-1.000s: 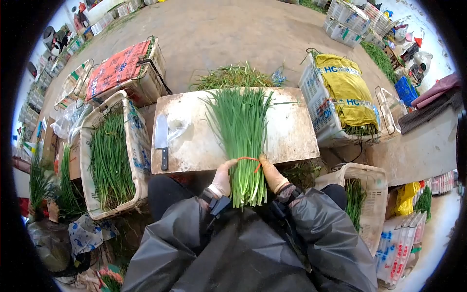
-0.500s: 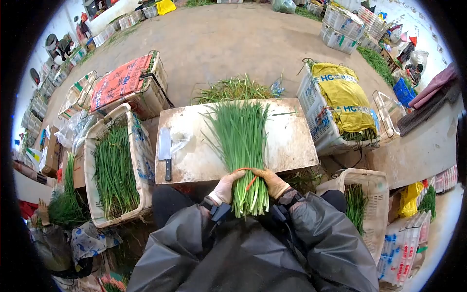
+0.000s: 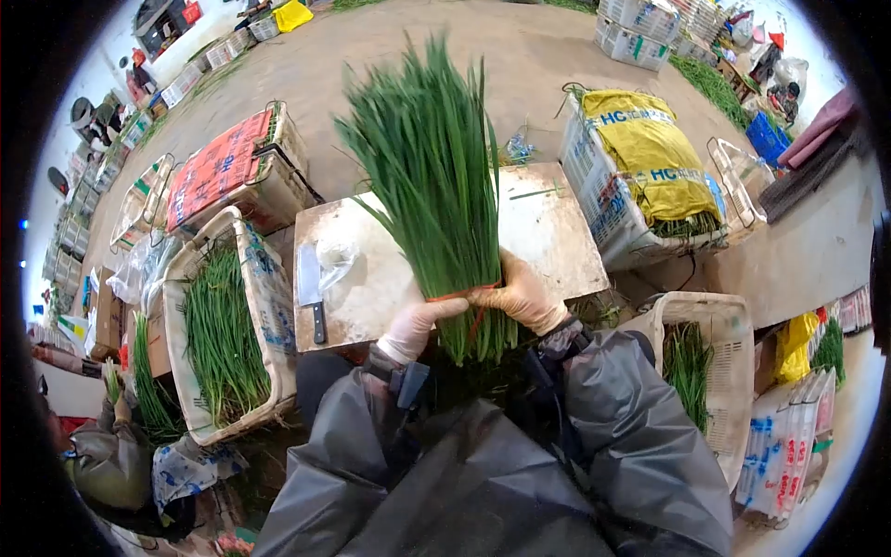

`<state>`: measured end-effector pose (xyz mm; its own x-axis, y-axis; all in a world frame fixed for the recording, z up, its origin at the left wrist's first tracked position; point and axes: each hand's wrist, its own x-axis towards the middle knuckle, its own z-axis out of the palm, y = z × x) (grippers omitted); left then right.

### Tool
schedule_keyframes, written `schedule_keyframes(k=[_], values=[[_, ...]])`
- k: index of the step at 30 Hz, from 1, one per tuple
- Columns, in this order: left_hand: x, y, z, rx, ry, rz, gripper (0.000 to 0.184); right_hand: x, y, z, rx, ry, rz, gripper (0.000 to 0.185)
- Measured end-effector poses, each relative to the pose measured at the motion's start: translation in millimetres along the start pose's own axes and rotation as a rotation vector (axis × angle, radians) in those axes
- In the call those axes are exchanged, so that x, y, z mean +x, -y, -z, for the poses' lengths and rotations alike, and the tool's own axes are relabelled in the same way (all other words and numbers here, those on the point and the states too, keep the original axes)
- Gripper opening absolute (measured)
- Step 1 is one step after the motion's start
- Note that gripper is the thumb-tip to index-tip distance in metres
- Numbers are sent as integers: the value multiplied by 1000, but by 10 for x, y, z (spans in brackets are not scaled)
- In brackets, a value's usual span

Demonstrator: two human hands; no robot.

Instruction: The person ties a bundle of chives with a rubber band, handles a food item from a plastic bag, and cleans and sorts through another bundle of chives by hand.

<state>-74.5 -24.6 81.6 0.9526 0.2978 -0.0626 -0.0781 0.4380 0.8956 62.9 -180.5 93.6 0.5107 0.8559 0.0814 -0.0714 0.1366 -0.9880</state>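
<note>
A bundle of long green stalks point(image 3: 427, 176) is held up before the person's body at the near edge of the desk point(image 3: 552, 232), its cut ends toward the person and its leafy tips pointing away, reaching in view past the desk's far edge. A red band point(image 3: 478, 321) circles it near the cut ends. The left hand point(image 3: 413, 325) grips the bundle from the left and the right hand point(image 3: 522, 295) from the right, both closed around it at the band, thumbs toward each other. On the desk's left side lies a knife point(image 3: 310, 278), its handle toward the person, with a clear plastic bag point(image 3: 338, 262) just beside it. Left of the desk stands a crate of loose greens point(image 3: 225, 339); beyond it is a crate with a red cover point(image 3: 218, 167). To the right, a crate with a yellow cover point(image 3: 650, 162) stands near the desk, and a white crate point(image 3: 726, 371) holding more greens sits closer to the person. At lower left, a co-worker point(image 3: 111, 464) holds some stalks.
</note>
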Motion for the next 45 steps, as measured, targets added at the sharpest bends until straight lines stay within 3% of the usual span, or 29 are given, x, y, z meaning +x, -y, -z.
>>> schedule_keyframes(k=[4, 5, 6, 10, 12, 15, 16, 18, 20, 21, 23, 27, 31, 33, 36, 37, 40, 43, 45], values=[[75, -313, -96, 200, -69, -115, 52, 136, 284, -46, -7, 4, 148, 80], [115, -287, -32, 235, -75, -115, 52, 127, 392, -29, 46, 33, 32, 78], [160, -256, 47, 338, -58, -135, 52, 152, 370, -6, 13, 38, 47, 77], [354, 215, 555, 829, -38, -218, 57, 264, 73, 82, -107, 71, 133, 71], [451, 473, 711, 776, 0, -169, 60, 331, -257, 171, -293, 62, 206, 68], [618, 1347, 1313, 1006, 22, -336, 50, 311, -558, 173, -119, -17, -24, 58], [527, 1095, 1170, 1399, 125, -441, 47, 325, -624, 198, -153, -6, -44, 58], [450, 645, 843, 1100, 163, -51, 46, 346, -705, 217, -233, 1, -41, 59], [432, 735, 909, 888, 151, 59, 46, 323, -715, 174, -211, -5, -6, 59], [462, 825, 915, 834, 127, -24, 45, 303, -651, 146, -147, -11, 11, 59], [461, 927, 999, 1078, 73, -34, 48, 310, -605, 137, -31, -7, -6, 58], [543, 709, 724, 1192, 54, -355, 37, 347, -666, 171, 40, 1, -91, 57], [516, 554, 695, 842, 57, -64, 38, 405, -647, 238, -182, -2, 122, 56], [570, 760, 821, 618, 87, -240, 38, 392, -603, 245, -197, 0, 84, 55], [709, 1093, 1138, 621, -12, -230, 39, 391, -844, 261, -25, -1, 11, 55], [675, 940, 1001, 698, 1, -231, 38, 387, -820, 239, 88, -7, -41, 55], [461, 531, 614, 933, 42, -207, 34, 323, -574, 161, 37, -1, -69, 42], [499, 489, 672, 1106, 153, -66, 43, 326, -670, 182, 65, 22, -76, 32], [551, 740, 860, 1140, 148, -132, 51, 312, -645, 127, 40, -18, -35, 35]])
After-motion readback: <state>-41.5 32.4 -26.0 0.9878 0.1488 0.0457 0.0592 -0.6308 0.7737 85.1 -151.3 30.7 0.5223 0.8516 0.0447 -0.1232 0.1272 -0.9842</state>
